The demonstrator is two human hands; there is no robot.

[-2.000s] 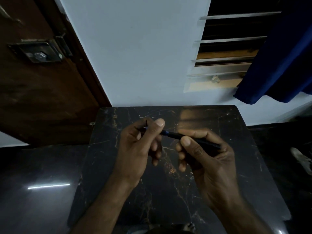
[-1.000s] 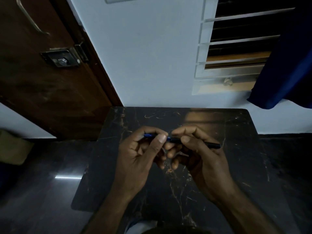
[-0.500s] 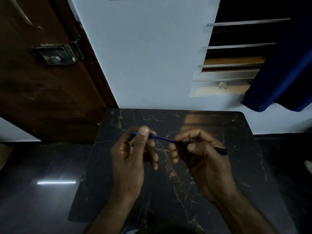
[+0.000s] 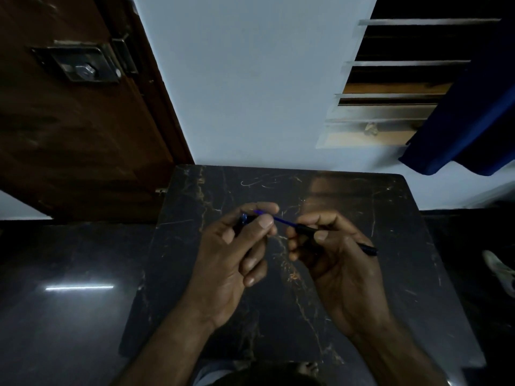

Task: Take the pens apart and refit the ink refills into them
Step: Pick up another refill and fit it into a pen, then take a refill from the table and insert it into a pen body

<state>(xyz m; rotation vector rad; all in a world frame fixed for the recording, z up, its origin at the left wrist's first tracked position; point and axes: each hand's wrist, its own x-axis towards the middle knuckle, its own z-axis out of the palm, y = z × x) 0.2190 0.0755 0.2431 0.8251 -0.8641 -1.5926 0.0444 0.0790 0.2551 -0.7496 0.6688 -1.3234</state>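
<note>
Holding one pen apart above the dark, veined desk [image 4: 348,288], the person works with both hands raised clear of the surface. No other pens can be made out on it in this dim light.

The left hand [image 4: 231,263] is turned with its back partly toward the camera, and its lower fingers are curled loosely under. Its thumb and forefinger pinch the far end of the refill. The right hand [image 4: 342,274] faces it, close but not touching. Its fingers are wrapped round the black barrel [image 4: 367,249] with the thumb laid along the top, and the barrel's rear end sticks out past the hand to the right.

Between the two hands runs the thin blue ink refill [image 4: 281,220]. One end is inside the mouth of the barrel and the rest is bare. A small dark piece [image 4: 244,218] with a blue glint is tucked into the left hand behind the thumb. It is probably the pen's tip section, though it is too dim to be sure.

The step looks like the refill passing through the barrel mouth, and whether it is going in or out cannot be told. The next move calls for keeping refill and barrel in one straight line, since so thin a tube would likely bend under a sideways pull.
</note>
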